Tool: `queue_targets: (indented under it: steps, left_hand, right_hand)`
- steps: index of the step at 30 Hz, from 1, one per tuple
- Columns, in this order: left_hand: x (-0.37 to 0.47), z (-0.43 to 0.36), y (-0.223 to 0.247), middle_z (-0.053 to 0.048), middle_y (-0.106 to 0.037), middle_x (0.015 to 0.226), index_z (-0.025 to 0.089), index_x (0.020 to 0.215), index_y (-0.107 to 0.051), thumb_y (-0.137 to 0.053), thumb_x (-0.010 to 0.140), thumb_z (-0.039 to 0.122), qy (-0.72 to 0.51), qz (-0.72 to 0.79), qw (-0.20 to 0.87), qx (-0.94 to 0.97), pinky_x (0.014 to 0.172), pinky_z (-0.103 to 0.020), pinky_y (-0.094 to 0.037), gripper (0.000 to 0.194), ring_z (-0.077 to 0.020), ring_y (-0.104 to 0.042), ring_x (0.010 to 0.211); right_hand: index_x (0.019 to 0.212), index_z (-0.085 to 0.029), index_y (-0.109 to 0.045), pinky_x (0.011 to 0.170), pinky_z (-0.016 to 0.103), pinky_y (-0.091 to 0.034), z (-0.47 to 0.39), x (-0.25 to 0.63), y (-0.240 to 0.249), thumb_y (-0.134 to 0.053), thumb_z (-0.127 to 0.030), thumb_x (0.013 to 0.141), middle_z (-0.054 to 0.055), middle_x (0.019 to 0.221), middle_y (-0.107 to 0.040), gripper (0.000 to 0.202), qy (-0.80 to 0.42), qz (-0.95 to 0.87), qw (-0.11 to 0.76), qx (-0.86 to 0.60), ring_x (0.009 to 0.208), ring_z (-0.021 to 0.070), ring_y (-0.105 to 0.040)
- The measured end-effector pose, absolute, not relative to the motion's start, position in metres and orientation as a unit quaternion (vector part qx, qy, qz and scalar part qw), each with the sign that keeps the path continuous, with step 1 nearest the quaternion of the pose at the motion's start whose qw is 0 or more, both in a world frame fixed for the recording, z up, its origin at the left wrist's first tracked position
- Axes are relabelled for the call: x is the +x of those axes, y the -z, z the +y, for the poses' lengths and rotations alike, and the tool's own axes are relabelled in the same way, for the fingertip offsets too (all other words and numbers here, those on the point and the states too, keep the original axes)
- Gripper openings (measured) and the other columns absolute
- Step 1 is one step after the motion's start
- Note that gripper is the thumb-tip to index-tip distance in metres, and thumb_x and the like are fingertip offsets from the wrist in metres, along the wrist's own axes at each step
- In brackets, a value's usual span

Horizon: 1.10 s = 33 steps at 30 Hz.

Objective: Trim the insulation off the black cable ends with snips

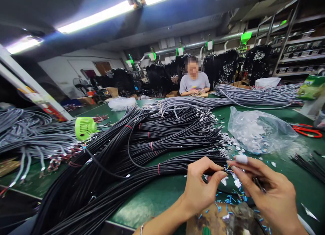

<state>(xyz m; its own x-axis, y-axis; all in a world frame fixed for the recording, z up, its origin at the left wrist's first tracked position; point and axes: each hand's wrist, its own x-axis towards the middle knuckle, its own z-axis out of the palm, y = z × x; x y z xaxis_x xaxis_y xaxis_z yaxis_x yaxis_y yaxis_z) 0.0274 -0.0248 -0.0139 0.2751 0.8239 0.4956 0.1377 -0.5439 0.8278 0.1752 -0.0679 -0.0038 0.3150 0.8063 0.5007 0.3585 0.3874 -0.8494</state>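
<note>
My left hand point(203, 181) pinches the end of a black cable, its thumb and forefinger pressed together. Thin coloured wires point(228, 166) fan out between the two hands. Close on the right, my right hand point(266, 187) has its thumb and fingers on those wires, with white tape round one fingertip. A dark metal tool, partly hidden, rests in the right palm. Bundles of black cables point(175, 165) tied with red bands lie behind and left of my hands. Blue offcuts point(228, 198) and foil scraps point(237, 182) are scattered below the fingers.
A wooden board point(198, 225) lies at the near edge. Beyond my right hand is a clear plastic bag point(256, 130), with red-handled scissors point(307, 130) farther right. Grey cables point(254, 94) cross the green table point(142, 208). A person point(194, 81) sits opposite. A green fan point(85, 128) stands left.
</note>
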Motion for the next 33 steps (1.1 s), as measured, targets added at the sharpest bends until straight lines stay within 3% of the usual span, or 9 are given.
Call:
queue_targets:
  steps: [2,5,9,11,16,20,26,33]
  left_hand:
    - [0.028,-0.024,0.013,-0.003,-0.063,0.067,0.013,0.071,-0.066,-0.064,0.078,0.018,-0.497,0.338,0.336,0.725,0.057,-0.023,-0.041,0.009,-0.0126,-0.054,0.061]
    - [0.028,-0.025,0.012,-0.003,-0.063,0.066,0.013,0.071,-0.066,-0.065,0.077,0.017,-0.492,0.343,0.328,0.73,0.057,-0.023,-0.04,0.008,-0.0123,-0.054,0.06]
    - [0.028,-0.025,0.012,-0.002,-0.063,0.066,0.013,0.071,-0.066,-0.065,0.077,0.017,-0.493,0.343,0.334,0.726,0.057,-0.022,-0.04,0.007,-0.0121,-0.053,0.06]
    - [0.029,-0.024,0.012,-0.003,-0.063,0.066,0.013,0.07,-0.066,-0.065,0.077,0.017,-0.504,0.337,0.346,0.716,0.057,-0.022,-0.041,0.008,-0.0124,-0.053,0.061]
    - [0.028,-0.022,0.011,-0.003,-0.062,0.063,0.011,0.068,-0.066,-0.062,0.08,0.02,-0.502,0.329,0.37,0.709,0.054,-0.021,-0.038,0.015,-0.0113,-0.051,0.057]
    - [0.028,-0.021,0.011,-0.003,-0.061,0.061,0.011,0.068,-0.065,-0.06,0.081,0.023,-0.493,0.337,0.369,0.712,0.053,-0.021,-0.037,0.019,-0.0108,-0.049,0.055]
    - [0.031,-0.023,0.014,-0.003,-0.059,0.06,0.01,0.066,-0.063,-0.06,0.081,0.025,-0.479,0.36,0.385,0.702,0.051,-0.02,-0.037,0.021,-0.0103,-0.05,0.054]
    - [0.034,-0.016,0.016,0.002,-0.051,0.055,0.012,0.069,-0.06,-0.059,0.082,0.032,-0.499,0.367,0.47,0.628,0.046,-0.018,-0.035,0.024,-0.0076,-0.044,0.048]
  right_hand:
    - [0.095,-0.023,-0.067,0.034,0.024,-0.048,-0.068,0.174,0.001,-0.068,-0.032,0.074,0.004,0.081,-0.075,0.023,-0.256,-0.52,0.628,-0.52,0.037,0.0101,-0.055]
    - [0.093,-0.022,-0.068,0.027,0.021,-0.04,-0.069,0.173,-0.003,-0.071,-0.034,0.071,0.004,0.081,-0.074,0.025,-0.331,-0.476,0.633,-0.514,0.033,0.007,-0.049]
    - [0.088,-0.022,-0.07,0.044,0.022,-0.054,-0.066,0.176,0.0,-0.073,-0.032,0.068,0.002,0.073,-0.073,0.022,-0.302,-0.487,0.637,-0.516,0.055,0.015,-0.066]
    - [0.088,-0.022,-0.07,0.052,0.023,-0.057,-0.063,0.179,0.004,-0.073,-0.03,0.068,0.002,0.073,-0.074,0.021,-0.274,-0.516,0.624,-0.519,0.059,0.0162,-0.068]
    - [0.091,-0.021,-0.07,0.048,0.02,-0.056,-0.058,0.186,0.008,-0.07,-0.027,0.072,0.003,0.075,-0.075,0.019,-0.235,-0.589,0.58,-0.512,0.053,0.0134,-0.066]
    - [0.11,-0.021,-0.063,0.033,0.019,-0.048,-0.058,0.188,0.008,-0.063,-0.028,0.08,0.005,0.088,-0.076,0.03,-0.256,-0.614,0.559,-0.494,0.037,0.0086,-0.058]
    - [0.103,-0.022,-0.066,0.063,0.022,-0.059,-0.059,0.185,0.023,-0.067,-0.019,0.076,0.001,0.081,-0.076,0.028,-0.067,-0.653,0.568,-0.497,0.066,0.0154,-0.072]
    - [0.103,-0.025,-0.065,0.059,0.02,-0.058,-0.054,0.194,0.016,-0.068,-0.016,0.073,-0.002,0.078,-0.075,0.032,-0.086,-0.629,0.579,-0.512,0.06,0.0128,-0.07]
